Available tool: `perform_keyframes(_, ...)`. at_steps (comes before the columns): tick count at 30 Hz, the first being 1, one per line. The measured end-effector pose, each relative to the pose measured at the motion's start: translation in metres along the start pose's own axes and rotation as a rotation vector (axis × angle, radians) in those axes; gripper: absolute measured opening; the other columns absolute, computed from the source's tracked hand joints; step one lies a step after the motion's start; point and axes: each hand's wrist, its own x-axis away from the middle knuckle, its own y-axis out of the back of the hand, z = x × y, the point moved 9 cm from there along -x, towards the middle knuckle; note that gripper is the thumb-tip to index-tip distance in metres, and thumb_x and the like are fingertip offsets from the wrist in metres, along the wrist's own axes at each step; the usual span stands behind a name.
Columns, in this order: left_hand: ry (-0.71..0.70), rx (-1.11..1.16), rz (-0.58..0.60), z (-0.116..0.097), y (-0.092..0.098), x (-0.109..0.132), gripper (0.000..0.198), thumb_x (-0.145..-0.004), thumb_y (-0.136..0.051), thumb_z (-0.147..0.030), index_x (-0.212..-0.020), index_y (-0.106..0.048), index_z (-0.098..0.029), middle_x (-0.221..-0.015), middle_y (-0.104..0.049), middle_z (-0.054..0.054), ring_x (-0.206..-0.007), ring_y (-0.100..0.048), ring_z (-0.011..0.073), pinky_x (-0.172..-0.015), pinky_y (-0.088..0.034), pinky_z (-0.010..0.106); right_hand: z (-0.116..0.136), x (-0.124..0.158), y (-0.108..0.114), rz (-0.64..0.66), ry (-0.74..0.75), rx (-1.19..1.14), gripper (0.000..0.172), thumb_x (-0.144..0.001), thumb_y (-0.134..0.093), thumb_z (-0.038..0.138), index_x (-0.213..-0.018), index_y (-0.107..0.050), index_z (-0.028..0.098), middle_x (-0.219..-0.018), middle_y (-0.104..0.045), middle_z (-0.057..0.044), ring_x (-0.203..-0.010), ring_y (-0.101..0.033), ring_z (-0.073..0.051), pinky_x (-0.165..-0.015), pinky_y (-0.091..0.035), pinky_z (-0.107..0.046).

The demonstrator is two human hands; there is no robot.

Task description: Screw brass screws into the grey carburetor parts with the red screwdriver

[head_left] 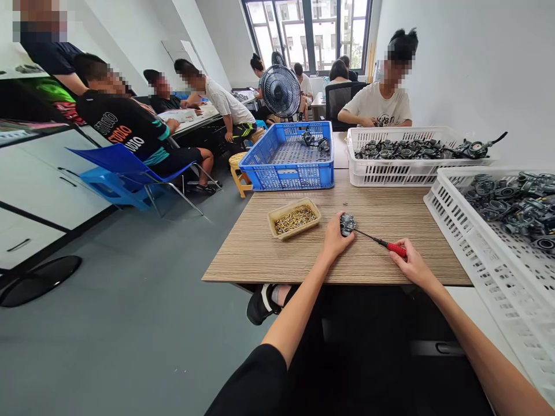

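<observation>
My left hand point(335, 238) is closed around a small grey metal carburetor point(347, 224) just above the wooden table. In my right hand point(413, 263) is a screwdriver with a red handle point(396, 249). Its dark shaft points left, and the tip meets the right side of the carburetor; the exact contact point is too small to make out. Left of my left hand stands a cream tray point(272, 226) full of small brass-coloured screws point(296, 219).
Behind the tray is a blue crate point(286, 178) with a few metal parts. A white crate point(392, 173) and a nearer white crate point(466, 216) at right hold many carburetors. A person point(381, 104) sits across the table; others work at left near a fan point(281, 91).
</observation>
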Motion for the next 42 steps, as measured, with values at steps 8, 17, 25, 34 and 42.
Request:
perform_keyframes(8,0.001,-0.009,0.003,0.0009,-0.0005,-0.0001,0.071,-0.079,-0.073,-0.021,-0.144,-0.046,-0.022,-0.135,-0.065,0.012,-0.129,-0.064,0.0306,-0.115,-0.051,0.048,0.0049,-0.0018,0.0014,-0.008,0.031,0.017,0.047,-0.096,-0.047,0.072,-0.082,-0.051,0.027,-0.061,-0.047,0.003,-0.058,-0.045,-0.018,-0.058,-0.036,-0.031)
perform_keyframes(17,0.001,-0.018,0.009,0.0002,0.0001,0.0000,0.071,-0.079,-0.074,-0.021,-0.144,-0.047,-0.021,-0.135,-0.066,0.013,-0.128,-0.064,0.0307,-0.115,-0.051,0.048,-0.0005,0.0000,0.0004,-0.011,0.012,-0.002,0.042,-0.090,-0.058,0.065,-0.107,-0.051,0.027,-0.060,-0.048,0.007,-0.054,-0.047,-0.020,-0.059,-0.039,-0.033)
perform_keyframes(25,0.007,-0.006,0.001,0.0009,0.0002,-0.0001,0.071,-0.077,-0.074,-0.019,-0.143,-0.047,-0.022,-0.136,-0.066,0.012,-0.129,-0.064,0.0307,-0.115,-0.051,0.048,0.0018,-0.0014,0.0012,-0.012,0.014,0.016,0.038,-0.094,-0.050,0.066,-0.090,-0.050,0.028,-0.062,-0.048,0.004,-0.059,-0.049,-0.020,-0.061,-0.040,-0.032)
perform_keyframes(34,0.001,-0.007,0.004,0.0006,0.0002,-0.0002,0.071,-0.078,-0.074,-0.019,-0.143,-0.047,-0.021,-0.134,-0.066,0.012,-0.128,-0.065,0.0303,-0.115,-0.051,0.048,0.0050,0.0008,-0.0021,0.022,0.008,0.011,0.038,-0.092,-0.053,0.064,-0.098,-0.052,0.027,-0.063,-0.047,0.005,-0.057,-0.047,-0.019,-0.062,-0.039,-0.032)
perform_keyframes(42,-0.013,-0.003,-0.008,0.0005,0.0004,0.0001,0.070,-0.078,-0.074,-0.019,-0.143,-0.048,-0.020,-0.133,-0.067,0.013,-0.125,-0.065,0.0300,-0.114,-0.052,0.047,0.0025,0.0004,-0.0021,0.018,0.013,0.019,0.036,-0.092,-0.055,0.062,-0.094,-0.050,0.027,-0.063,-0.048,0.005,-0.056,-0.046,-0.019,-0.060,-0.037,-0.031)
